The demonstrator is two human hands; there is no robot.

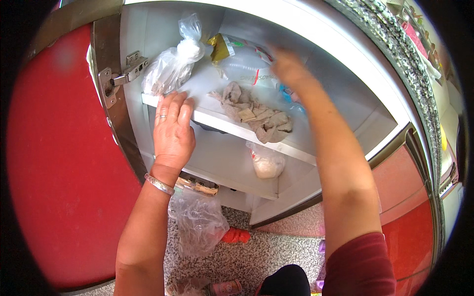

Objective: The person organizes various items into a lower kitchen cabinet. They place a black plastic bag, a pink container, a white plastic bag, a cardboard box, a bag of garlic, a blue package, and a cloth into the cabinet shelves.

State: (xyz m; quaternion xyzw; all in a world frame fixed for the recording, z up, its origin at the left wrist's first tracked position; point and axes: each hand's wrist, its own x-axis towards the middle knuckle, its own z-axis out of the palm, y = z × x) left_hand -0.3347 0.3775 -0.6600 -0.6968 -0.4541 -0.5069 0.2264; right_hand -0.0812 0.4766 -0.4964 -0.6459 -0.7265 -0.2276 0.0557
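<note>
My left hand (173, 124) rests its fingertips on the front edge of a white cabinet shelf (229, 124), beside a knotted clear plastic bag (172, 66) with pale contents. My right hand (290, 68), blurred, reaches deep over the same shelf. It is at the right end of a clear plastic package (244, 64) with a gold corner and printing; whether it grips anything is unclear. In front of that package a crumpled grey-brown cloth (255, 113) lies along the shelf edge. A blue-and-clear plastic wrapper (287, 93) shows partly behind my right forearm.
A red cabinet door (59, 159) stands open at left on a metal hinge (127, 74). A bag of white contents (267, 162) sits on the lower shelf. Clear plastic bags (198, 222) and a red item (236, 235) lie on the speckled floor. A granite countertop edge (407, 66) curves along the right.
</note>
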